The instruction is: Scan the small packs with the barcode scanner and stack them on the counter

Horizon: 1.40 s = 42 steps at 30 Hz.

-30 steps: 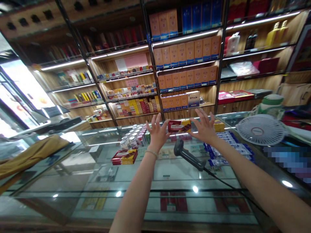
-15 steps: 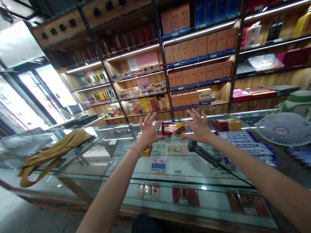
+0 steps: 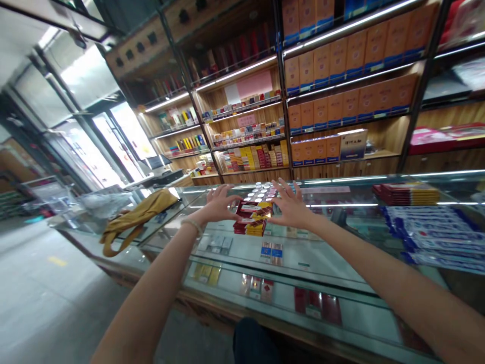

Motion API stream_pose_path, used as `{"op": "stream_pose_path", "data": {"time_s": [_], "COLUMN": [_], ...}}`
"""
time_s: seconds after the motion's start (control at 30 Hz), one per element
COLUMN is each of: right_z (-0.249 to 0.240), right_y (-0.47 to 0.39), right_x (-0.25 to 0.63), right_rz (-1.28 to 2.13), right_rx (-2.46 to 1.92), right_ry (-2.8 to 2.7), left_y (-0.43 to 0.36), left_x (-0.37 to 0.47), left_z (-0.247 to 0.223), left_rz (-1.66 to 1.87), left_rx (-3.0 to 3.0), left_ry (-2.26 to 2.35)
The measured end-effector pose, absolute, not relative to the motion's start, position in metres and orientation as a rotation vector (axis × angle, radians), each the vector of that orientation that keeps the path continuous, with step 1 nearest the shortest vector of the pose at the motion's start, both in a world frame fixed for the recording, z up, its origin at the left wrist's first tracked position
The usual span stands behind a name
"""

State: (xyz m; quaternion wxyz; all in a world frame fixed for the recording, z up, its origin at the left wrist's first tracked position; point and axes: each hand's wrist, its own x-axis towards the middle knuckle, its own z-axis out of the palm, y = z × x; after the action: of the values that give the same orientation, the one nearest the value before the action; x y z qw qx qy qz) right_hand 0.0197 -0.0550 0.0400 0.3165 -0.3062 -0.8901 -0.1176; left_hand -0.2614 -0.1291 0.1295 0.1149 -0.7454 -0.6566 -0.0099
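A flat red-and-yellow chocolate box [image 3: 253, 208] spans the gap between my two hands, just above the glass counter. My left hand [image 3: 217, 205] grips its left end, and my right hand [image 3: 291, 206] has the right end. The other fingers of both hands are raised and spread. Directly below the held box, a small stack of matching chocolate boxes [image 3: 249, 228] rests on the counter; whether the two touch is unclear. Behind it stand several small containers with white tops [image 3: 261, 190], partly covered by my right hand.
Blue-and-white packets [image 3: 435, 230] and more red-and-yellow boxes [image 3: 405, 193] lie to the right. A dark handheld scanner [image 3: 340, 218] is partly behind my right forearm. A mustard bag [image 3: 140, 217] lies on the left of the glass counter [image 3: 223, 260]. Stocked shelves line the wall.
My hands have carried the chocolate box leftward, from beside the stack to over it. The view has turned left; the fan at the right has left the picture.
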Motion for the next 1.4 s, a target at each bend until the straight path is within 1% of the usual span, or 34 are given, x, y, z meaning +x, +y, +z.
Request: {"op": "stream_pose_path", "data": {"time_s": [0.13, 0.4, 0.7, 1.0, 1.4], "right_z": [0.026, 0.006, -0.006, -0.01, -0.006], "right_y": [-0.056, -0.048, -0.045, -0.045, -0.043], "right_x": [-0.006, -0.027, -0.034, -0.034, -0.013], "right_rz": [-0.261, -0.299, -0.31, -0.318, -0.327], "right_rx": [-0.812, -0.827, -0.862, -0.865, -0.862], "right_ry": [-2.393, -2.471, -2.5, -2.5, -2.445], "left_y": [-0.13, -0.122, -0.108, -0.113, -0.127], "left_x": [-0.282, -0.293, -0.308, -0.307, -0.303], "left_z": [0.118, 0.094, 0.071, 0.062, 0.064], "left_rz": [0.071, 0.099, 0.094, 0.176, 0.096], "left_rx": [-2.199, -2.191, -2.251, -2.24, -2.141], "left_ry": [-1.959, -2.085, -2.069, -2.135, -2.161]}}
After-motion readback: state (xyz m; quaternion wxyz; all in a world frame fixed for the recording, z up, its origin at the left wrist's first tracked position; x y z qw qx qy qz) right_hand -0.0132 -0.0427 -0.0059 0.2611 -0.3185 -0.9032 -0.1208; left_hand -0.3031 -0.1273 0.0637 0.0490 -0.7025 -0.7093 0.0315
